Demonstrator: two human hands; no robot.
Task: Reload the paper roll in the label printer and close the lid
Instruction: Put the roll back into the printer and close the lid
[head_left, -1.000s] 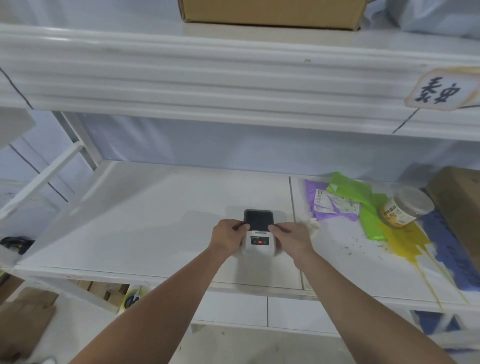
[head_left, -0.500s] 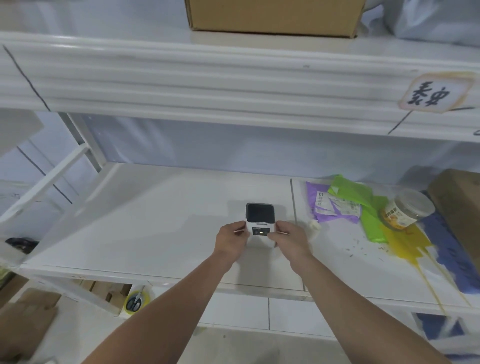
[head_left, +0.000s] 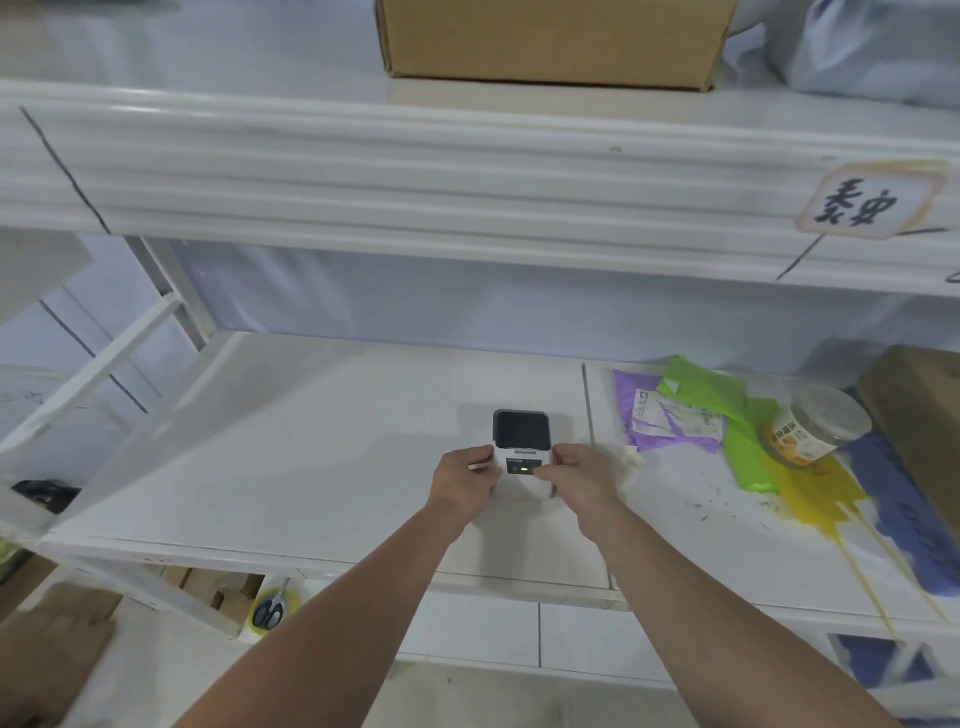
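A small white label printer (head_left: 522, 451) with a dark lid stands on the white shelf (head_left: 291, 457), near the middle. Its lid lies flat and a green light shows on its front panel. My left hand (head_left: 464, 480) grips the printer's left side. My right hand (head_left: 581, 475) holds its right side, with a finger on the front panel. No paper roll is visible.
Purple and green mailer bags (head_left: 691, 415), a clear jar with a yellow label (head_left: 813, 426) and a brown box (head_left: 919, 431) lie on the right of the shelf. The upper shelf beam (head_left: 467, 197) hangs overhead with a cardboard box (head_left: 550, 41) on it.
The printer has been moved away from me, deeper onto the shelf, with both hands still on it. Its front light went from red to green.
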